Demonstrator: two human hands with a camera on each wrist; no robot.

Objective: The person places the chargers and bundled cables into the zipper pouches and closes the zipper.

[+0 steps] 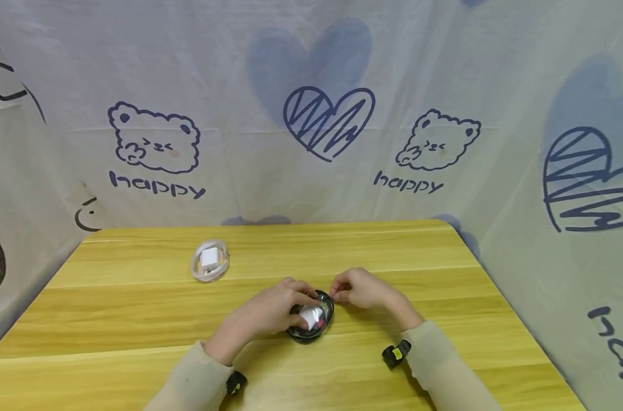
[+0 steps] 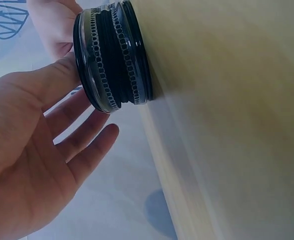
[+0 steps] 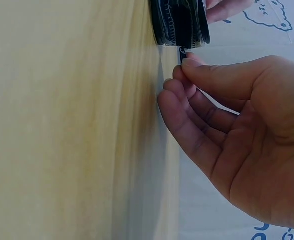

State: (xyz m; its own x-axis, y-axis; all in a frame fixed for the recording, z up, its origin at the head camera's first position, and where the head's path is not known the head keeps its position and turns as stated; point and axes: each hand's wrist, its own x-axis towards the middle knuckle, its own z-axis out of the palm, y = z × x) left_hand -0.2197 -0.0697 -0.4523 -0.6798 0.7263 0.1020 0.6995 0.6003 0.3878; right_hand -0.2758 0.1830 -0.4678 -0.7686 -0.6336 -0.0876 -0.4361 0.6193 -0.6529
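A small round black zippered case [image 1: 328, 318] with a clear top sits on the wooden table in front of me. Through its top show a white item [image 1: 312, 315] and a bit of red. My left hand [image 1: 275, 307] grips the case from the left, thumb at the near edge and fingers over the far side. In the left wrist view, the zipper band [image 2: 111, 57] runs round the side wall. My right hand [image 1: 365, 288] is at the case's right edge, where its thumb and forefinger pinch the dark zipper pull [image 3: 182, 56].
Farther back on the left of the table [image 1: 393, 245] lies a second round case [image 1: 195, 267], clear with a pale rim, with a white block-shaped item [image 1: 209, 258] in it. A printed cloth [image 1: 229, 171] hangs behind the table and along its sides.
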